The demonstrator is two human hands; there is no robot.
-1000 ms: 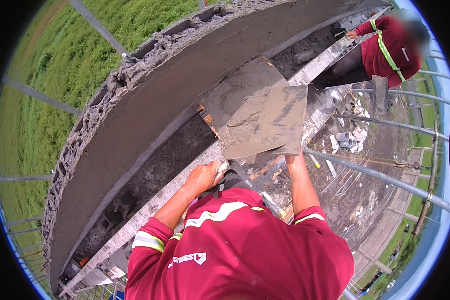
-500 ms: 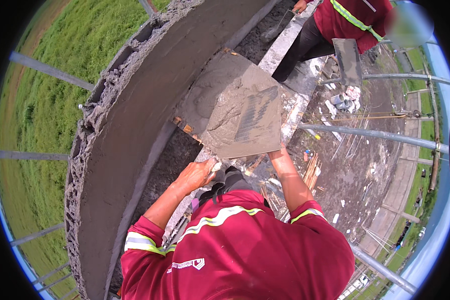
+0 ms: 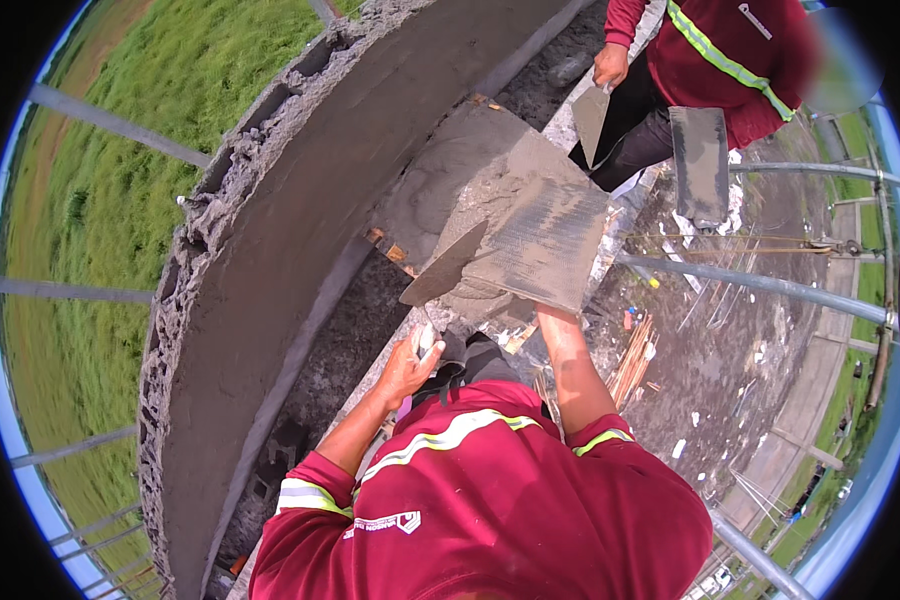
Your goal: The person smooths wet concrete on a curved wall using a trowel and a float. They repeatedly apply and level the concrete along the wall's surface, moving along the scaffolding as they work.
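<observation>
My left hand point(image 3: 410, 366) is closed round the handle of a pointed trowel point(image 3: 450, 266). The trowel's grey blade is tilted up at the left side of a flat square hawk point(image 3: 560, 235). My right hand point(image 3: 558, 322) is at the hawk's near edge from below, its fingers hidden under the plate. Wet grey mortar coats the hawk's top, with ridged marks across it. Beyond and beneath it, a mortar board point(image 3: 440, 160) with wooden edges carries a spread of the same mortar.
A curved plastered wall point(image 3: 300, 220) with a rough hollow-block top runs along my left. Ahead on the right, a co-worker holds a trowel point(image 3: 591, 120) and a mortar-smeared hawk point(image 3: 700, 165). Metal pipe rails point(image 3: 760, 283) cross at right, above ground littered with wood strips point(image 3: 633, 365).
My trowel blade has risen into view beside the hawk. The hawk's mortar now shows ridges over a wider area. The co-worker's trowel has swung to point down toward me.
</observation>
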